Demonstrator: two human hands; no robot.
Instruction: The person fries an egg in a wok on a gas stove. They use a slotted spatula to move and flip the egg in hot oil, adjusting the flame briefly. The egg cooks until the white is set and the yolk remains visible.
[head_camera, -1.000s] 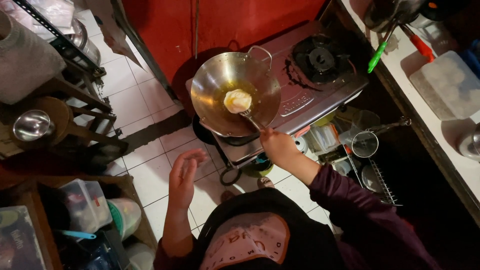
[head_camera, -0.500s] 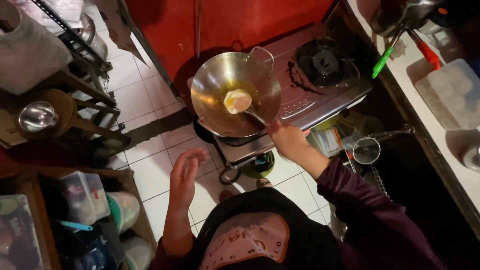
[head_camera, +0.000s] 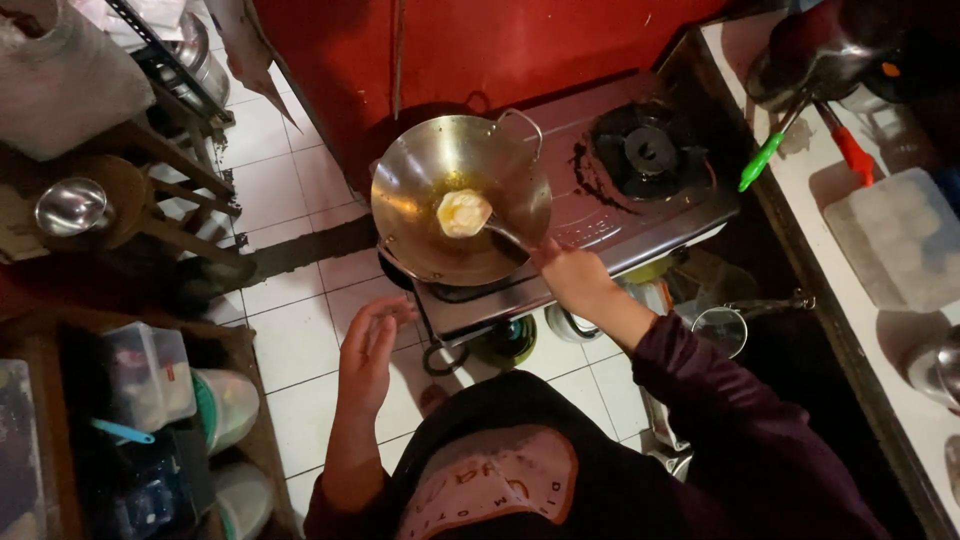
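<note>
My right hand (head_camera: 572, 278) is closed around the handle of a metal spatula (head_camera: 505, 235), and my left hand (head_camera: 366, 345) hangs open and empty over the white tiled floor (head_camera: 300, 340), fingers spread, touching nothing. The two hands are well apart, the left one lower and off to the side of the stove.

The spatula's long axis runs on a slant from my right hand up and leftward into a round steel wok (head_camera: 455, 200). Its blade end points toward the middle of the wok, where it meets a pale yellow piece of food (head_camera: 463, 212) lying in a thin film of oil. I cannot tell whether the blade is under the food or just against its edge.

The wok sits on the left burner of a two-burner gas stove (head_camera: 600, 215), with one loop handle pointing away from me toward the red wall (head_camera: 500, 50). The right burner (head_camera: 650, 150) is bare. Right of the stove runs a white counter (head_camera: 850, 300) with a green-handled utensil (head_camera: 765, 160), a red-handled utensil (head_camera: 850, 150), a dark pot (head_camera: 830, 50) and a clear plastic box (head_camera: 895, 250). A wire strainer (head_camera: 722, 330) hangs below the stove's edge, near my right forearm. To my left stand a wooden rack with a steel bowl (head_camera: 70, 205) and stacked plastic containers (head_camera: 150, 375). Nothing lies between my right hand and the wok.
</note>
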